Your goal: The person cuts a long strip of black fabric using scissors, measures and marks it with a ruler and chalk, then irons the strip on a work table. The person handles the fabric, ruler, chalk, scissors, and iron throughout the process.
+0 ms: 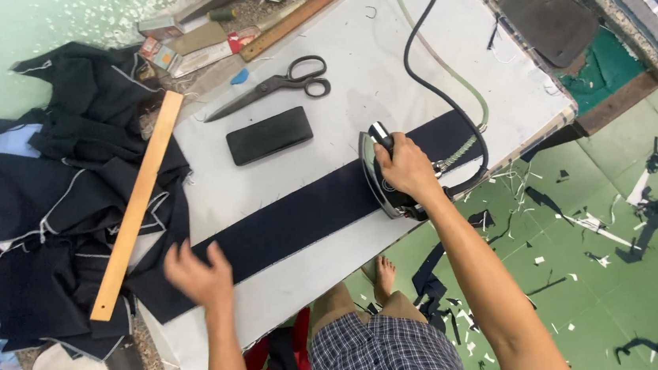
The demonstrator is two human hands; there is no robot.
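My left hand [200, 275], fingers spread, presses flat on the near end of the navy strip [300, 215] to keep it taut. Farther along the strip, my right hand [405, 166] clamps the iron [383, 182]; scissors [276, 82] lie beyond the strip.

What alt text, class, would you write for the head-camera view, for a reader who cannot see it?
A person's right hand grips an iron on a long dark fabric strip across a white padded board, while the left hand presses the strip's other end. Scissors, a black pad and a wooden ruler lie nearby.
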